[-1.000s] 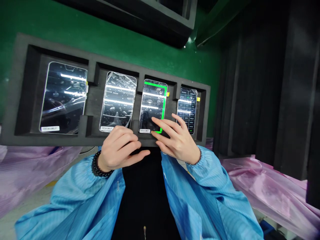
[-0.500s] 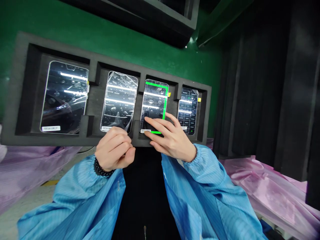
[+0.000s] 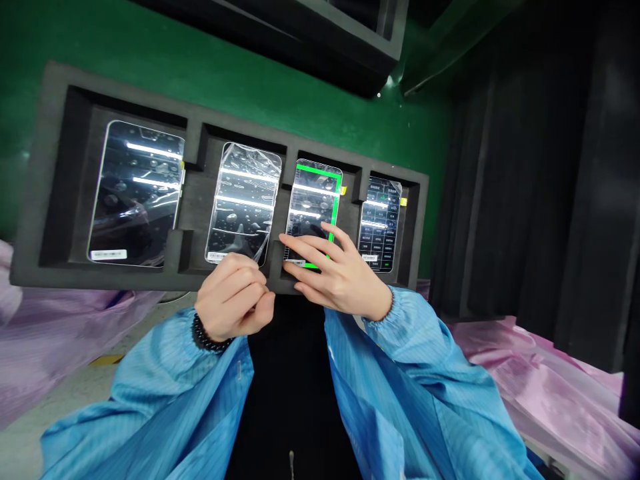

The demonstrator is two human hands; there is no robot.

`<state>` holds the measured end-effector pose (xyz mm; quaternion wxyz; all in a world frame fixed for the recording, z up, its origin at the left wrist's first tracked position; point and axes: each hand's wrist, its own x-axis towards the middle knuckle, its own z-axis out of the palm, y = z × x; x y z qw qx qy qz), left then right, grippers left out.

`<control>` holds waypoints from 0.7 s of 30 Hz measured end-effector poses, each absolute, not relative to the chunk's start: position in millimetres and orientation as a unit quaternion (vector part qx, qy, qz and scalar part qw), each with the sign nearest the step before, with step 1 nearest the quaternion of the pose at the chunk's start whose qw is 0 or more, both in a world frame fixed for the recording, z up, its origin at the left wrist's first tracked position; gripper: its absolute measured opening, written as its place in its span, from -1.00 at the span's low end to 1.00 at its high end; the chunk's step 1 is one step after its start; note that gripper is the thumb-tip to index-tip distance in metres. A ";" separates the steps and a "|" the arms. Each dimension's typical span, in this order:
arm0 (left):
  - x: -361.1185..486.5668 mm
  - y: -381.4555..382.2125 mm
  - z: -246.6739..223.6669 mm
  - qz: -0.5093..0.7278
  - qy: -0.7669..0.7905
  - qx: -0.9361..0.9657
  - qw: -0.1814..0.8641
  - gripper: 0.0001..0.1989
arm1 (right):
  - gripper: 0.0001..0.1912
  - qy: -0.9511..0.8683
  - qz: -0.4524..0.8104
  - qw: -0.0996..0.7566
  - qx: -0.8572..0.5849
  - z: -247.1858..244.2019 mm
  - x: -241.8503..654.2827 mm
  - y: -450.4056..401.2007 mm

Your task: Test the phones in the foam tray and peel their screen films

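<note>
A dark foam tray [image 3: 125, 277] has four compartments, each with a phone. My left hand [image 3: 235, 297] is curled closed at the tray's front edge, by the bottom of the second phone [image 3: 245, 200], whose film is wrinkled; anything inside the fingers is hidden. Over the lower part of the third phone [image 3: 314, 207], which shows a green line along its screen edge, my right hand [image 3: 335, 273] lies with fingers spread. The leftmost phone [image 3: 137, 200] has a dark screen and a white label. On the rightmost phone [image 3: 380, 223] a grid of text shows.
Beyond the tray is a green surface [image 3: 240, 87] with another dark tray [image 3: 370, 40] at the top. Black curtain-like material [image 3: 500, 200] hangs at the right. Pink fabric [image 3: 555, 387] lies at the lower right, and more pink fabric [image 3: 65, 340] at the left.
My right hand's fingertips have shifted slightly left across the third phone, to its left edge. My left hand stays closed. The whole tray appears slightly farther right in view.
</note>
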<state>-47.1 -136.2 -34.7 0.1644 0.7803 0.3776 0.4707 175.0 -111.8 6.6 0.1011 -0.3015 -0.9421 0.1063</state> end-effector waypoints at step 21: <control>-42.8 -132.8 -34.4 0.506 0.350 0.777 0.134 -0.78 | -0.63 -0.916 0.099 0.047 -0.386 6.8 177.5 -58.0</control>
